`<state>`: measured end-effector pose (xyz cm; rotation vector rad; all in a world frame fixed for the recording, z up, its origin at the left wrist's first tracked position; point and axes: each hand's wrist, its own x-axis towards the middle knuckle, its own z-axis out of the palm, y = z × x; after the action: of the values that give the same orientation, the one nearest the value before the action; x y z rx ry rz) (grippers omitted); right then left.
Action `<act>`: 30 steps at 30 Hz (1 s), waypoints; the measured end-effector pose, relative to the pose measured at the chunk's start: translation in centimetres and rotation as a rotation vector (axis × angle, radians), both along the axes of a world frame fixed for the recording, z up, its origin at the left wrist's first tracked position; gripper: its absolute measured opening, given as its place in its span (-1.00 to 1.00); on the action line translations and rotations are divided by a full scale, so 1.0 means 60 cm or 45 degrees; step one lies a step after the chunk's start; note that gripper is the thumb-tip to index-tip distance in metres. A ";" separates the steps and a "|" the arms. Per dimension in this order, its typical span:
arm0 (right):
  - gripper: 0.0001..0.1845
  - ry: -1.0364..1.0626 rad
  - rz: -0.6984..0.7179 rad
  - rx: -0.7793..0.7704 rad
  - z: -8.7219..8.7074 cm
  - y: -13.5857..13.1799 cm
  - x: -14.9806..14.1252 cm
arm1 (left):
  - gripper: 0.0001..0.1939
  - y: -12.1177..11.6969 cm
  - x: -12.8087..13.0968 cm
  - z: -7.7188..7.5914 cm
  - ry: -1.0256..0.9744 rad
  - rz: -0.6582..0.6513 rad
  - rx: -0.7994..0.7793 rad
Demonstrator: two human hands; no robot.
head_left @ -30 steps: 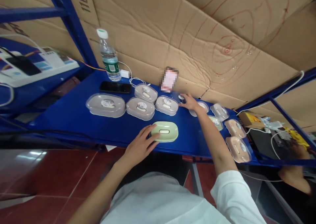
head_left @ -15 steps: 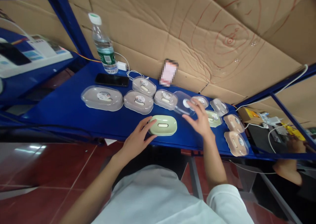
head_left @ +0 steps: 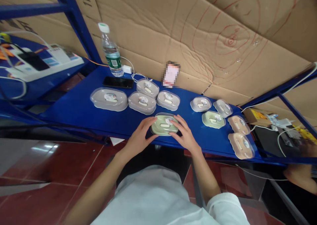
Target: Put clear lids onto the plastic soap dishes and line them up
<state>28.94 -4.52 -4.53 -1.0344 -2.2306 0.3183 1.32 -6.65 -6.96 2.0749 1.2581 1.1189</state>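
A pale green oval box (head_left: 163,124) lies near the front edge of the blue shelf (head_left: 81,109), with a clear plastic lid on top of it. My left hand (head_left: 140,139) grips the box's left end. My right hand (head_left: 184,135) presses on the lid's right side, fingers curved over it. Several similar lidded oval boxes lie in a row behind, such as a grey one (head_left: 142,102), and another green one (head_left: 213,119) sits to the right.
A water bottle (head_left: 112,55) and a black phone (head_left: 118,82) sit at the back left with a white charger cable. Cardboard sheets (head_left: 198,30) wall the back. Pink boxes (head_left: 240,145) lie at the shelf's right end. Another person's hand (head_left: 298,178) shows lower right.
My right hand picked a clear lid from the back row, carried it toward me and set it on the green box. My left hand stayed on the box.
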 end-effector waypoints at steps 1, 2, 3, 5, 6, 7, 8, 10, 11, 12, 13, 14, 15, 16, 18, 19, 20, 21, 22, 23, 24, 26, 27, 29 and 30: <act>-0.36 -0.018 0.001 0.020 -0.002 -0.003 0.000 | -0.32 0.000 0.000 -0.001 -0.001 0.000 -0.003; -0.34 -0.037 0.004 0.040 -0.004 -0.005 -0.001 | -0.33 0.000 0.000 -0.002 -0.002 0.002 -0.008; -0.33 -0.055 0.009 0.058 -0.005 -0.007 -0.002 | -0.35 0.000 0.000 -0.003 -0.002 0.007 -0.013; -0.31 -0.086 0.027 0.076 -0.006 -0.009 -0.004 | -0.36 0.001 -0.001 -0.004 -0.001 0.018 -0.019; -0.31 -0.102 0.037 0.075 -0.006 -0.009 -0.005 | -0.36 0.001 -0.002 -0.004 0.002 0.021 -0.024; -0.30 -0.123 0.044 0.067 -0.005 -0.009 -0.006 | -0.37 0.002 -0.004 -0.004 0.007 0.019 -0.033; -0.29 -0.145 0.046 0.056 -0.004 -0.009 -0.007 | -0.38 0.002 -0.006 -0.003 0.013 0.016 -0.043; -0.27 -0.185 0.040 0.050 -0.002 -0.011 -0.009 | -0.39 0.003 -0.009 -0.002 0.015 0.006 -0.056; -0.25 -0.198 0.039 0.058 -0.001 -0.013 -0.009 | -0.39 0.004 -0.010 -0.002 0.009 0.003 -0.054; -0.24 -0.203 0.044 0.072 -0.001 -0.015 -0.010 | -0.39 0.004 -0.010 -0.002 -0.003 0.004 -0.043; -0.23 -0.204 0.053 0.089 0.000 -0.017 -0.011 | -0.40 0.004 -0.011 -0.002 -0.018 0.009 -0.027; -0.23 -0.203 0.064 0.100 0.000 -0.018 -0.011 | -0.41 0.005 -0.010 -0.003 -0.033 0.017 -0.010; -0.23 -0.205 0.074 0.104 0.000 -0.020 -0.011 | -0.42 0.005 -0.010 -0.004 -0.043 0.026 0.003; -0.23 -0.208 0.080 0.101 0.000 -0.021 -0.011 | -0.45 0.005 -0.010 -0.005 -0.049 0.032 0.010; -0.24 -0.218 0.083 0.085 0.001 -0.023 -0.011 | -0.49 0.005 -0.010 -0.008 -0.049 0.043 0.019; -0.24 -0.223 0.082 0.077 0.001 -0.023 -0.010 | -0.51 0.005 -0.010 -0.009 -0.045 0.048 0.022; -0.25 -0.227 0.081 0.073 0.001 -0.023 -0.010 | -0.51 0.005 -0.010 -0.010 -0.039 0.051 0.027; -0.26 -0.230 0.076 0.073 0.001 -0.022 -0.010 | -0.52 0.005 -0.010 -0.011 -0.034 0.050 0.031; -0.27 -0.235 0.067 0.077 0.001 -0.021 -0.010 | -0.51 0.004 -0.010 -0.011 -0.029 0.047 0.035; -0.28 -0.239 0.055 0.083 0.002 -0.020 -0.010 | -0.51 0.004 -0.009 -0.012 -0.024 0.042 0.034; -0.29 -0.243 0.044 0.091 0.003 -0.018 -0.010 | -0.50 0.003 -0.009 -0.012 -0.016 0.037 0.029; -0.30 -0.251 0.011 0.100 0.004 -0.016 -0.008 | -0.47 0.001 -0.007 -0.011 0.009 0.043 0.018; -0.31 -0.252 -0.018 0.098 0.004 -0.017 -0.006 | -0.45 -0.001 -0.006 -0.010 0.025 0.053 0.013; -0.32 -0.243 -0.107 0.084 0.003 -0.024 -0.002 | -0.40 -0.003 -0.004 -0.007 0.054 0.076 0.001; -0.32 -0.229 -0.168 0.077 0.002 -0.030 0.002 | -0.39 -0.004 -0.003 -0.005 0.063 0.084 -0.004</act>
<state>29.04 -6.34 -4.42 -1.2118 -2.3001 0.1027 1.14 -6.91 -7.29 2.0840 1.3605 1.0994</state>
